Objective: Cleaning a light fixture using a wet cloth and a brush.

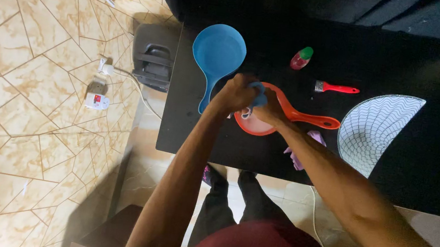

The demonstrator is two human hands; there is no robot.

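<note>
Two hands meet over the orange pan on the black table.

The left hand (235,92) and right hand (270,108) both pinch a soft blue cloth (258,92) above the orange pan (265,121). The pan looks light, stiff plastic; its long handle seems the best place to hold.

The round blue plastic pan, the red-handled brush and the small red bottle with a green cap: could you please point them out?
Round blue plastic pan (219,51), head view, middle of its bowl.
Red-handled brush (340,89), head view, on its handle.
Small red bottle with a green cap (299,60), head view, on its red body.
</note>
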